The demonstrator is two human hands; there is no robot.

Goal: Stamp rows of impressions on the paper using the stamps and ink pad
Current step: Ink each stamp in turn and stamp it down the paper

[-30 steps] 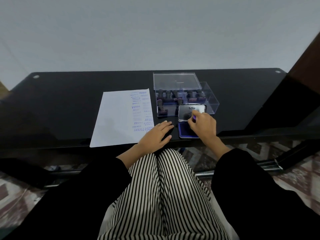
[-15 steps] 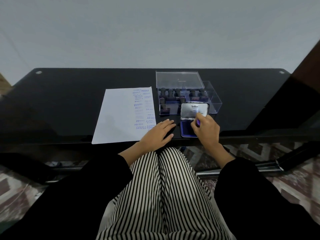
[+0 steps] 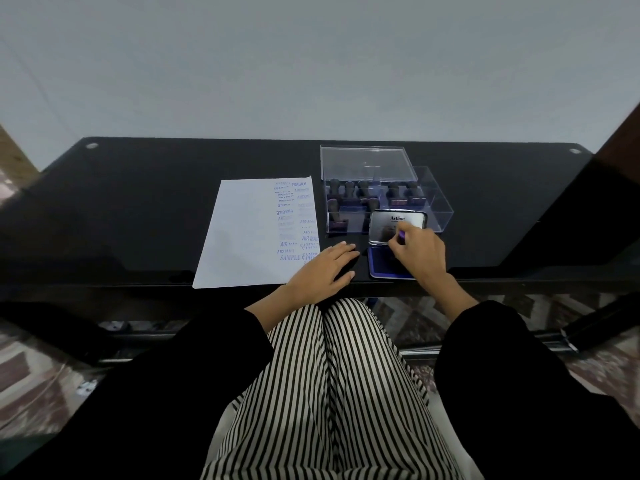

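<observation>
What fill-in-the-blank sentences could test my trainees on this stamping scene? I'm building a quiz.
1. The right hand holds a stamp over the open ____.
2. The left hand rests flat on the ____ table.
3. The impressions fill the paper's ____ side.

Missing: ink pad; black; right

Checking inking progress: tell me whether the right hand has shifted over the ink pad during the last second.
Yes, slightly. Against the ink pad and its raised lid, the right hand has drawn back from the lid toward the near edge, and holds a purple stamp.
</observation>
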